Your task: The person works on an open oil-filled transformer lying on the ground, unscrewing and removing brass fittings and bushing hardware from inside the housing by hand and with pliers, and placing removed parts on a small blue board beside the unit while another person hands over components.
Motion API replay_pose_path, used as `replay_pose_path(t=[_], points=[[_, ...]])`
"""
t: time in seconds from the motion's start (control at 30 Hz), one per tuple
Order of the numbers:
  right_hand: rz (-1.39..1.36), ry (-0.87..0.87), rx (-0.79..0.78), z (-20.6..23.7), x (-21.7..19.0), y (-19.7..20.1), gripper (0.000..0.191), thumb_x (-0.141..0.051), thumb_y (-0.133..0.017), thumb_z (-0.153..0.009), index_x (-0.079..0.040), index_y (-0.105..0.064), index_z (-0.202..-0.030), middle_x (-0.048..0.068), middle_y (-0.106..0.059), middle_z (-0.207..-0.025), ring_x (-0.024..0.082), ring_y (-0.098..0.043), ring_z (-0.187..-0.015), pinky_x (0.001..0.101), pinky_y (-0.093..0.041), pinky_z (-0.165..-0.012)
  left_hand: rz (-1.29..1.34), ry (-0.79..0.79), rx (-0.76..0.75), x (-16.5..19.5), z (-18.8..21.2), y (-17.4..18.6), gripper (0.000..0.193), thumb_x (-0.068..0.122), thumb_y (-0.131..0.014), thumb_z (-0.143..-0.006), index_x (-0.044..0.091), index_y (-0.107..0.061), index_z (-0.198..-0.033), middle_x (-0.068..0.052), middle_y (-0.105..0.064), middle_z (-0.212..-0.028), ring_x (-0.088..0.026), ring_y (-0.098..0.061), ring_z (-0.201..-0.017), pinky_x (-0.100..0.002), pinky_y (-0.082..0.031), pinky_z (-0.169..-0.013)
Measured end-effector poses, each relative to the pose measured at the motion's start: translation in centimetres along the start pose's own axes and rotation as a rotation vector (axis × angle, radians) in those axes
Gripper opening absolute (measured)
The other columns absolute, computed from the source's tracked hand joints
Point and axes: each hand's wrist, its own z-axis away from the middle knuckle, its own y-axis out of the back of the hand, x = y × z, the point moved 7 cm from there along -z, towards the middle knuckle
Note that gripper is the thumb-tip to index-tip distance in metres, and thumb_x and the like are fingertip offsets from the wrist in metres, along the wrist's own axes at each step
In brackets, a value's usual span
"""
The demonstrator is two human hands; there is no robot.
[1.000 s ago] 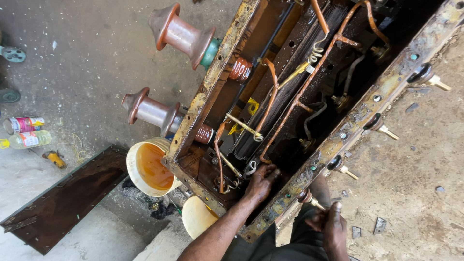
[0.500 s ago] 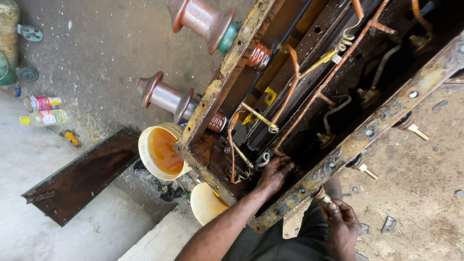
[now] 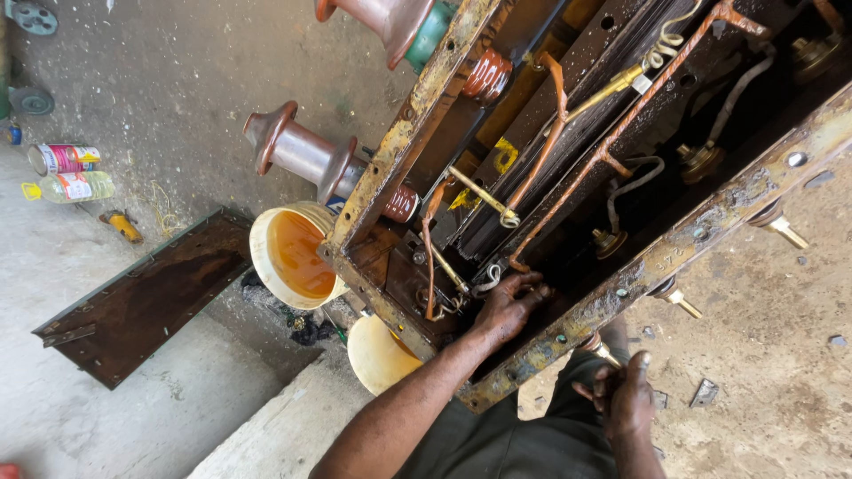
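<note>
Left hand (image 3: 506,306) was reaching inside the rusty metal tank (image 3: 568,319), right hand (image 3: 626,399) outside it.

Left hand fingers curled narrow round wire ends at the foot of a copper rod (image 3: 612,146), near the tank's lower corner. Right hand hung half-open, holding nothing, just under the tank rim w/ brass bolts (image 3: 679,300). Bucket (image 3: 288,253) of orange oil stood on the floor beside the tank, left of it.
</note>
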Motion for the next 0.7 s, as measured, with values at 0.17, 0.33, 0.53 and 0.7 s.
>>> replay_pose_path(t=[0.17,0.33,0.53,0.7], points=[[-0.172,0.026,0.061,0.0,-0.6,0.4,0.020,-0.024,-0.066,-0.095,-0.005,-0.060,-0.093,0.004,-0.064,-0.076,0.013,-0.066,-0.066,0.0263,-0.055,-0.062,0.017,0.013,0.002,0.6,0.5,0.1,0.059,0.044,-0.071,-0.090,0.012,-0.061,-0.138,-0.014,-0.061,-0.142,-0.028,-0.060,-0.129,-0.052,-0.049,-0.108],[-0.059,-0.023,-0.033,-0.7,0.7,0.3,0.049,-0.041,-0.053,-0.110,0.002,-0.060,-0.090,0.010,-0.060,-0.072,0.019,-0.062,-0.060,0.0371,-0.055,-0.056,-0.044,0.013,-0.011,0.8,0.4,0.1,0.061,0.046,-0.071,-0.091,0.013,-0.059,-0.140,-0.016,-0.064,-0.136,-0.028,-0.062,-0.127,-0.050,-0.052,-0.108],[-0.131,0.311,-0.022,-0.7,-0.7,0.7,0.026,-0.025,-0.067,-0.101,0.000,-0.063,-0.103,0.011,-0.068,-0.087,0.017,-0.069,-0.078,0.0405,-0.064,-0.083,0.020,0.056,-0.019,0.1,0.2,0.0,0.061,0.044,-0.072,-0.090,0.013,-0.059,-0.140,-0.013,-0.061,-0.142,-0.028,-0.060,-0.128,-0.047,-0.050,-0.107],[-0.249,0.080,-0.172,-1.3,1.4,-0.2,0.057,-0.041,-0.044,-0.115,0.003,-0.063,-0.085,0.012,-0.064,-0.067,0.020,-0.067,-0.055,0.0461,-0.067,-0.061,0.073,-0.015,-0.030,0.4,0.1,-0.3,0.058,0.041,-0.073,-0.089,0.010,-0.062,-0.137,-0.014,-0.064,-0.140,-0.027,-0.060,-0.130,-0.045,-0.049,-0.109]])
